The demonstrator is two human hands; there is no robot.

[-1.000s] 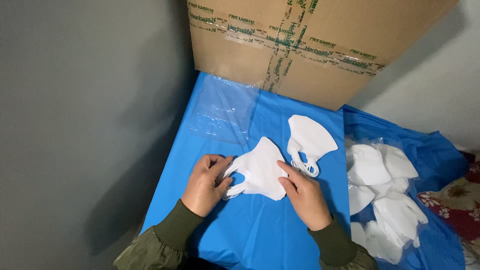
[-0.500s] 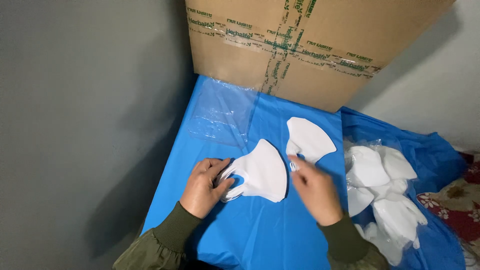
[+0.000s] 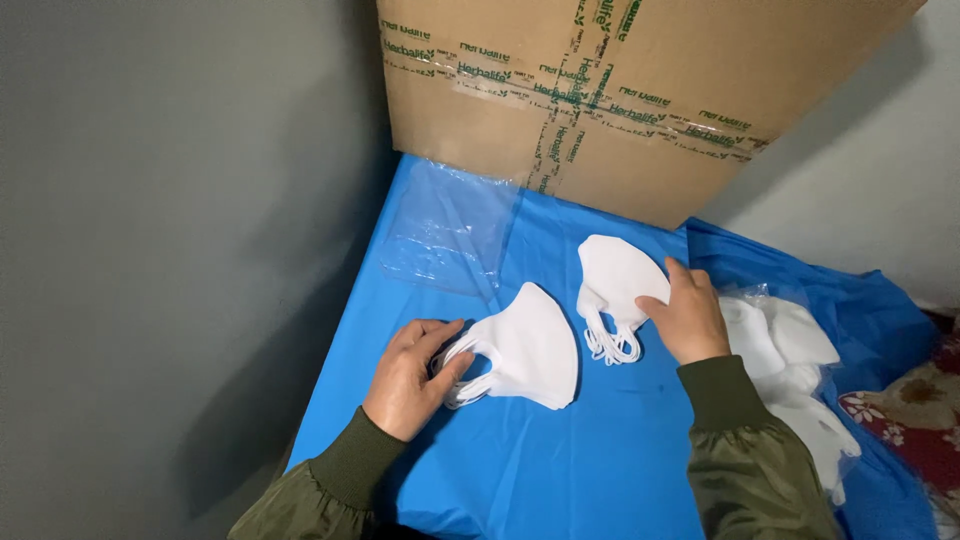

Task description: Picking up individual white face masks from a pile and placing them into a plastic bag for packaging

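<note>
1. While the blue sheet (image 3: 560, 470) carries everything, two stacks of white masks lie before the cardboard box (image 3: 640, 90).
2. Your left hand (image 3: 412, 378) pinches the nearer mask stack (image 3: 530, 345) by its loops.
3. Your right hand (image 3: 688, 318) rests flat, fingers together, on the farther mask stack (image 3: 615, 275); the loose heap of masks (image 3: 790, 370) remains right of it.

The person wears a jacket of dark olive green cloth on both arms. Each sleeve ends in a ribbed knitted cuff of the same green, which sits tight around the wrist. The left hand (image 3: 405, 378) and the right hand (image 3: 688, 318) are bare, without gloves, rings or a watch.
</note>
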